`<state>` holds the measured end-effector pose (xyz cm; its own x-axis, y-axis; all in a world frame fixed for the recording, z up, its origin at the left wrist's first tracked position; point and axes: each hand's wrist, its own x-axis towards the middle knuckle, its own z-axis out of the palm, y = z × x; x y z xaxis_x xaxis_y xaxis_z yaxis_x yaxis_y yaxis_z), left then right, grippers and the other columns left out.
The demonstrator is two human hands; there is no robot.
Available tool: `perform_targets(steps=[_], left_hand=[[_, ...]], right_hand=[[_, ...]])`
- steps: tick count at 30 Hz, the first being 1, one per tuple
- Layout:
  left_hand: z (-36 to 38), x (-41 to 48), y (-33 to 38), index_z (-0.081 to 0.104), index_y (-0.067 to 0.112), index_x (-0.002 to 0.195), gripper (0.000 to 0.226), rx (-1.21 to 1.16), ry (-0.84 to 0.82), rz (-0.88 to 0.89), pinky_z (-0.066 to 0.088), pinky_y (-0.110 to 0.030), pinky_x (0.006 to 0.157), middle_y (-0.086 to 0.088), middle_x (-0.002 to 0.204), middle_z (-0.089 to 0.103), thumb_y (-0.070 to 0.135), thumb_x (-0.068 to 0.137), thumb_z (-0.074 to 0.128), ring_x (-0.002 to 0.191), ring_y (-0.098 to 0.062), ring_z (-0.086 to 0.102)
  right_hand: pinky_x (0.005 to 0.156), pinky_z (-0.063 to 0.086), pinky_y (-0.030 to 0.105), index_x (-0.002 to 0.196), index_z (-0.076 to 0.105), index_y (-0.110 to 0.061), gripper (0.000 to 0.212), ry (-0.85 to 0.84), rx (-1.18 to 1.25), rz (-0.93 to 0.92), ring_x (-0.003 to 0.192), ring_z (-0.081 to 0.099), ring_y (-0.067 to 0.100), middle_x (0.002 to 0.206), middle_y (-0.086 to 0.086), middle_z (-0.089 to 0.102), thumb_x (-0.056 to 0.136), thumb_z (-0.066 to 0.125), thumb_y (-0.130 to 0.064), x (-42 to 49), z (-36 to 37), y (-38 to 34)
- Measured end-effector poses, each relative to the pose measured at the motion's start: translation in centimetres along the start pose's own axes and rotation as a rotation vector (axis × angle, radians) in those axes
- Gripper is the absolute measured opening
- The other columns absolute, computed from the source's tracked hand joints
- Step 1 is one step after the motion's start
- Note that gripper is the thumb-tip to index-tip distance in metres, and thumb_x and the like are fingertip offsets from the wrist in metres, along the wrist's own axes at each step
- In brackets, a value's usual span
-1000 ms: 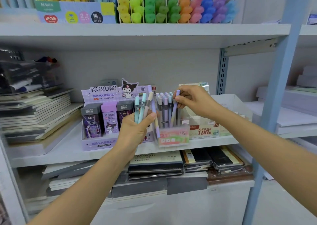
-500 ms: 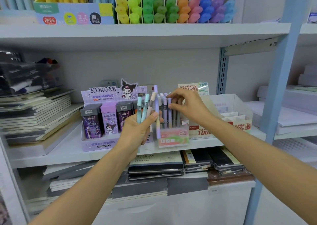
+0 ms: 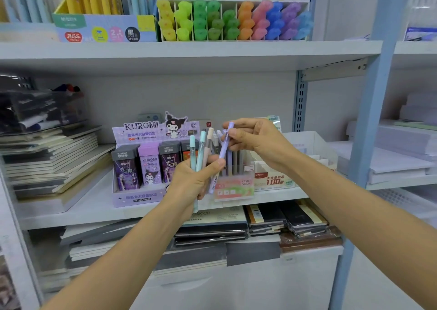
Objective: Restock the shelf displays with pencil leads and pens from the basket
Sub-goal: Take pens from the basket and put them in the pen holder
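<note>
1. Left hand (image 3: 191, 182) grips three pastel pens (image 3: 201, 151); right hand (image 3: 255, 142) pinches a purple pen (image 3: 224, 149) at the bundle's edge.
2. Pen box (image 3: 234, 186) on the shelf (image 3: 94, 205) partly filled; held pens not yet in; basket out of view.

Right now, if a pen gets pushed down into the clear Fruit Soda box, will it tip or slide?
Fruit Soda box looks like thin clear plastic, so it is probably light and apt to slide on the smooth shelf. Pens standing in it rise well above its rim, so a sideways shove might tip it.
</note>
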<state>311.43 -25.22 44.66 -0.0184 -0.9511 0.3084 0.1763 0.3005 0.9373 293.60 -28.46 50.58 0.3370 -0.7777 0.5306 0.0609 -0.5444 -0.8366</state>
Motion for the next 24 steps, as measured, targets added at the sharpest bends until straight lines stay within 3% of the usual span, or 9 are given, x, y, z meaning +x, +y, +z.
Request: perform_targets(steps=[5, 8, 12, 16, 24], left_hand=[[0.6, -0.1, 0.1, 0.068, 0.012, 0.086, 0.013, 0.007, -0.002, -0.001, 0.023, -0.016, 0.032, 0.007, 0.041, 0.051, 0.02, 0.08, 0.075, 0.031, -0.006, 0.025], [0.7, -0.1, 0.2, 0.067, 0.006, 0.092, 0.027, 0.019, -0.001, -0.009, 0.025, -0.017, 0.033, 0.005, 0.045, 0.051, 0.031, 0.084, 0.071, 0.033, -0.007, 0.025], [0.1, 0.2, 0.3, 0.067, 0.008, 0.105, 0.026, 0.013, 0.033, -0.053, 0.028, -0.016, 0.035, -0.003, 0.084, 0.064, 0.03, 0.094, 0.058, 0.039, -0.007, 0.028], [-0.1, 0.2, 0.3, 0.066, 0.01, 0.099, 0.019, 0.013, 0.02, -0.049, 0.028, -0.017, 0.034, 0.002, 0.076, 0.06, 0.023, 0.097, 0.052, 0.039, -0.007, 0.031], [-0.2, 0.0, 0.1, 0.067, 0.007, 0.098, 0.021, 0.005, -0.024, 0.014, 0.028, -0.018, 0.034, 0.002, 0.065, 0.052, 0.022, 0.1, 0.051, 0.037, -0.008, 0.033]], right_hand=[[0.073, 0.058, 0.024, 0.106, 0.068, -0.005, 0.017, -0.001, 0.02, 0.005, 0.092, 0.072, 0.024, 0.097, 0.012, 0.075, 0.091, 0.064, -0.009, -0.4, -0.2, -0.5], [0.078, 0.058, 0.025, 0.112, 0.065, -0.003, 0.02, 0.013, -0.015, 0.002, 0.094, 0.072, 0.024, 0.098, 0.012, 0.074, 0.093, 0.059, -0.007, -0.3, -1.2, -1.3], [0.081, 0.057, 0.024, 0.114, 0.061, -0.002, 0.02, 0.149, -0.123, -0.046, 0.093, 0.071, 0.021, 0.1, 0.014, 0.072, 0.096, 0.054, -0.003, 0.3, -3.6, -2.6], [0.079, 0.056, 0.021, 0.118, 0.058, 0.002, 0.022, 0.25, -0.289, -0.044, 0.091, 0.071, 0.017, 0.102, 0.016, 0.07, 0.097, 0.051, -0.002, 0.8, -4.5, -1.3], [0.081, 0.056, 0.022, 0.113, 0.06, -0.004, 0.018, 0.067, -0.456, -0.027, 0.092, 0.07, 0.01, 0.101, 0.012, 0.071, 0.097, 0.051, -0.002, 1.4, -3.6, 2.2]])
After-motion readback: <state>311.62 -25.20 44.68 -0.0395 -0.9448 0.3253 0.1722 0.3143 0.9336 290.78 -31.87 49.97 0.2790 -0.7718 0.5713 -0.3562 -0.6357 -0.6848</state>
